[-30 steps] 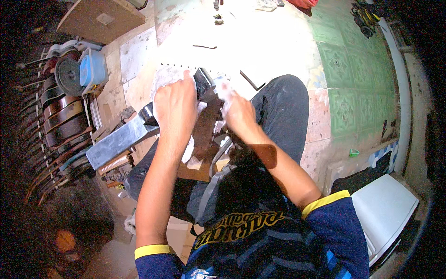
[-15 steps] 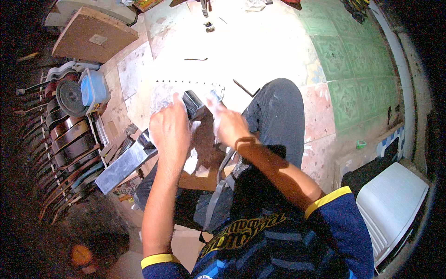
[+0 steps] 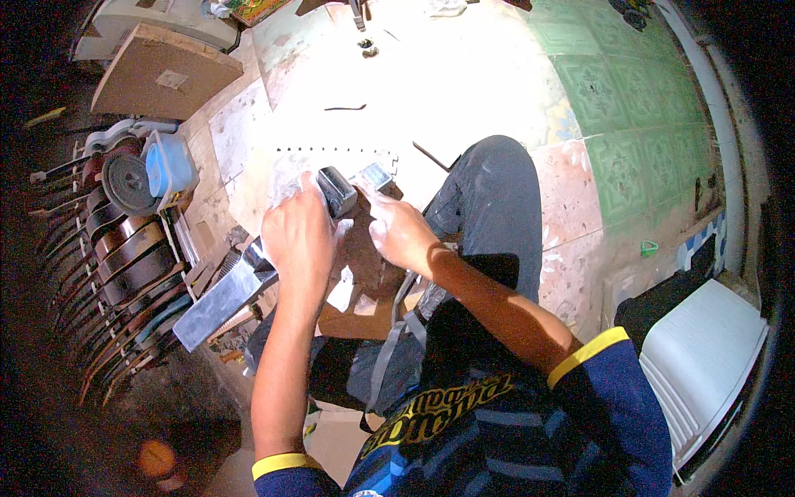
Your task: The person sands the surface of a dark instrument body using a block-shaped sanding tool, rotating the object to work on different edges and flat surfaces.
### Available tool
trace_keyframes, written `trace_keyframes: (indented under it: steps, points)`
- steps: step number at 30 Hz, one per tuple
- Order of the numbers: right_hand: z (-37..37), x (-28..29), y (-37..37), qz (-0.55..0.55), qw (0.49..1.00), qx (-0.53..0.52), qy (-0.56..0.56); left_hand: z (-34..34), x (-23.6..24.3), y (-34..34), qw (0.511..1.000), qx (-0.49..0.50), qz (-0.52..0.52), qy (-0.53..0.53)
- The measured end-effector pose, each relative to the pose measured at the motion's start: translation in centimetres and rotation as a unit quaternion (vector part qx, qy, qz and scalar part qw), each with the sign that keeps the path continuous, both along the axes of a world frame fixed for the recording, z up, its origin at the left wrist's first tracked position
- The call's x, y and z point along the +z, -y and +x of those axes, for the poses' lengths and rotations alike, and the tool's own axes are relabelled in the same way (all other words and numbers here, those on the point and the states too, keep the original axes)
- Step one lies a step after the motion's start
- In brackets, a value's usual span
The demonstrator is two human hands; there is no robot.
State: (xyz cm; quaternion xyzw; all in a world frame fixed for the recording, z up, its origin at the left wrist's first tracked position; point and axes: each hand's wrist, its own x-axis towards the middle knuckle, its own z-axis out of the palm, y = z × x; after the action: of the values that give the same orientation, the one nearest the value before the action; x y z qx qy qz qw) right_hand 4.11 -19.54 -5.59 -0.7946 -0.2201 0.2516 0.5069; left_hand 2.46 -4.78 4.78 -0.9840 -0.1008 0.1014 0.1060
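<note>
Hiding the middle of the bar (image 3: 219,305), the left hand (image 3: 296,236) is clamped around it, with its curled fingers mostly out of sight below. Because of this cover, I cannot tell how the dull grey length joins the glossy black end (image 3: 337,192). The bar is in front of the person, above the lap; its long axis runs slantwise, the grey length pointing between seven and eight o'clock, the black end between one and two.

The right hand (image 3: 399,235) has its fingers together on a small, pale, squarish pad (image 3: 374,175), at eleven o'clock from the knuckles and just beside the black end. Glare softens the edges of the pad, and its material is hard to make out. White scraps (image 3: 341,290), flat and ragged, lie below the hands, at six o'clock.

Strong light washes out the floor (image 3: 406,83) at twelve o'clock, where a thin dark rod (image 3: 345,108) lies. A bent rod (image 3: 431,156) is at two o'clock, partly covered by the knee (image 3: 501,178). At nine o'clock, a rack of dark, curved pieces (image 3: 137,265) fades into shadow. Green tiles (image 3: 638,157), with raised patterns, spread between two and three o'clock.
</note>
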Motion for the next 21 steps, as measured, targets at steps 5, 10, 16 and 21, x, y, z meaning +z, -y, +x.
trace_keyframes:
  steps: [5,10,16,21]
  points:
    - [2.1,-2.3,-0.8,-0.026,0.996,0.003,0.083,-0.4,0.1,0.0,1.000,-0.013,-0.009,0.020]
    - [0.9,-2.2,0.2,-0.024,0.995,-0.011,0.099,-0.5,-0.9,-0.4,0.999,-0.030,0.010,0.036]
    - [-0.3,-1.1,0.1,-0.020,0.995,-0.012,0.095,-0.7,-0.2,-0.3,0.998,-0.037,-0.014,0.050]
    - [2.6,-2.6,-0.7,-0.111,0.988,-0.042,0.095,0.0,0.7,0.6,1.000,0.003,-0.015,0.015]
